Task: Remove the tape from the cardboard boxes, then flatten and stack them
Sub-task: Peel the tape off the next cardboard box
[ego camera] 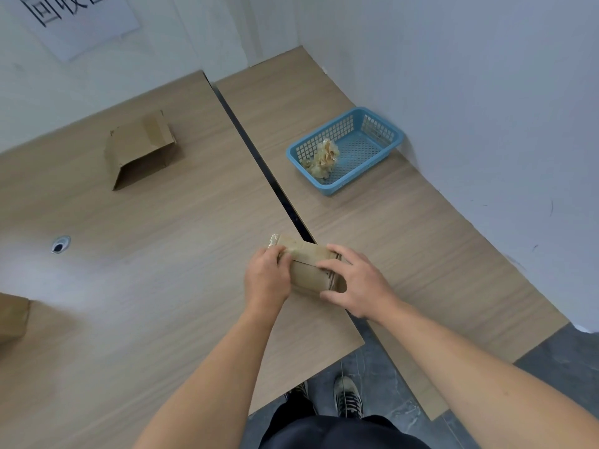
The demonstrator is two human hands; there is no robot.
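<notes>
Two bare forearms reach forward from the bottom of the view, above dark trousers and a pair of shoes [347, 398] on a grey floor. Both hands meet on a small cardboard box [310, 274] lying on a wood-grain table [162, 254], close to the dark gap [259, 153] where a second table [405, 238] abuts. The left hand [267, 280] is closed over the box's left end, its fingertips pinching at a strip of tape [308, 252] along the top. The right hand [358, 281] clasps the right end, fingers spread over the top and thumb curled under the near side. The box's long axis runs left to right between the hands, and the tape strip follows that same line. Beyond the right hand, well apart from it on the second table, sits a blue plastic basket [393, 137] with latticed walls, holding a crumpled wad of used tape [322, 158] at its near-left end. Far beyond the left hand lies another cardboard box [139, 147], partly collapsed, with a tape strip across its top. Far to the left of the left hand, the corner of a third box [11, 315] shows at the frame edge.
</notes>
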